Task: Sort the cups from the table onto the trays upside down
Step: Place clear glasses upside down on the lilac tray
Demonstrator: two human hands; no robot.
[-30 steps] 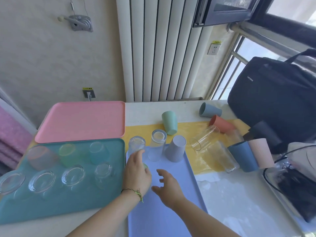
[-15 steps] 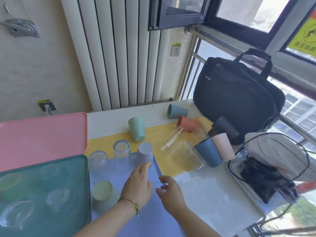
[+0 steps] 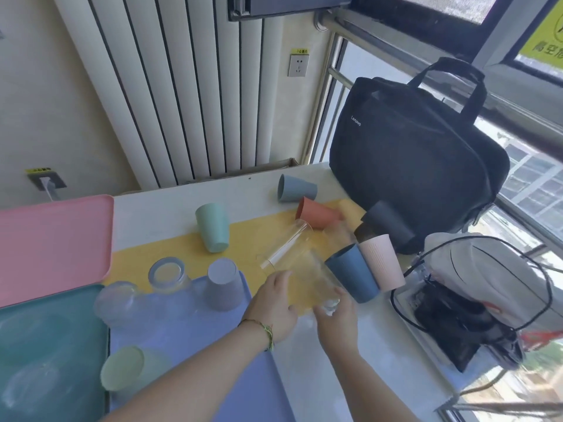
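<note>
A clear glass (image 3: 315, 280) lies on its side on the yellow mat (image 3: 253, 233). My left hand (image 3: 274, 303) is open, its fingertips against the glass's left side. My right hand (image 3: 338, 321) curls thumb and fingers around the glass's near end. Beside it lie a second clear glass (image 3: 289, 243), a dark blue cup (image 3: 355, 277), a pale pink cup (image 3: 384, 263), a navy cup (image 3: 387, 225), a terracotta cup (image 3: 316, 213), a grey-blue cup (image 3: 295, 188) and a mint cup (image 3: 213, 226). On the blue tray (image 3: 195, 354) a lavender cup (image 3: 222, 284), two glasses and a pale green cup (image 3: 128, 373) stand upside down.
A pink tray (image 3: 54, 239) and a teal tray (image 3: 45, 345) with upside-down glasses lie at the left. A black laptop bag (image 3: 411, 153) stands at the back right, and a clear pouch (image 3: 472, 300) with cables sits by the table's right edge.
Both hands moved right, off the blue tray, to the clear glass lying on the yellow mat. My view swung right, away from the teal tray.
</note>
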